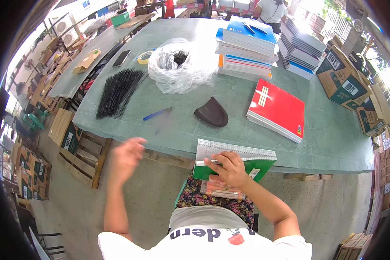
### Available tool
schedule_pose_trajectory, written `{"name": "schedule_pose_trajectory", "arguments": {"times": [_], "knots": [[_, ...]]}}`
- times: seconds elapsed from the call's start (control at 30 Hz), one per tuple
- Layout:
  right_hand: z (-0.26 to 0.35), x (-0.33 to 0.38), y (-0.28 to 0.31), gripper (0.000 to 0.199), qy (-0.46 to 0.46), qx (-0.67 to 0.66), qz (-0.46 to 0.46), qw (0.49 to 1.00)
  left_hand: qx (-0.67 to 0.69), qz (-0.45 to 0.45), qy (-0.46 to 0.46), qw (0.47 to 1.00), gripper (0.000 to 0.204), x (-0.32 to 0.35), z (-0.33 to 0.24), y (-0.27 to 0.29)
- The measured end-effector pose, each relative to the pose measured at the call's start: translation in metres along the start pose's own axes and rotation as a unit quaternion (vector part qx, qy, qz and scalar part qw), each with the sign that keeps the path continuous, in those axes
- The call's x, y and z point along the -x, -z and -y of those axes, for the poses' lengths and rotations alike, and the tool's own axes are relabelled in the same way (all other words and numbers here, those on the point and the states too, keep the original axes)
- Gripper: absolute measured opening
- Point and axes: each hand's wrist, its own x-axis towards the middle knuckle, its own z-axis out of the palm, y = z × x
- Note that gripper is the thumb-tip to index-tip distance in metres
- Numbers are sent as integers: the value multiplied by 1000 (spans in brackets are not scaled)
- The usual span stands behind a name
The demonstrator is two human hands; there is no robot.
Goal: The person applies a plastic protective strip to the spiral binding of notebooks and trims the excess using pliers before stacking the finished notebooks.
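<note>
My right hand (229, 168) grips a notebook (236, 149) with punched white pages and a green cover, tilted at the table's near edge above my lap. Off to the left, my left hand (128, 158) is in the air in front of the table, its fingers smeared by motion. Beyond it lie blue-handled pliers (158, 114), partly blurred. A dark brown, rounded pad-like piece (212, 112) rests to their right. Farther left is a fanned bundle of black plastic binding coils (120, 93). Beneath the notebook, a clear-wrapped pinkish bundle (223, 190) is on my lap.
Red notebooks (277, 108) lie stacked at right, before taller notebook stacks (247, 47) topped by another pair of pliers (254, 28). A plastic bag (177, 71) holds black wiry bits. A phone (122, 58) lies at left, cardboard boxes (344, 80) at right. Another person (271, 12) is behind.
</note>
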Motion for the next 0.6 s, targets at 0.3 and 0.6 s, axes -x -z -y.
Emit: {"name": "schedule_pose_trajectory", "arguments": {"times": [0.3, 0.6], "knots": [[-2, -34, -19, 25, -181, -142, -9, 973, -17, 295, -42, 954, 56, 18, 12, -113], [3, -17, -12, 46, -8, -43, -30, 999, 110, 202, 45, 972, 40, -12, 18, -88]]}}
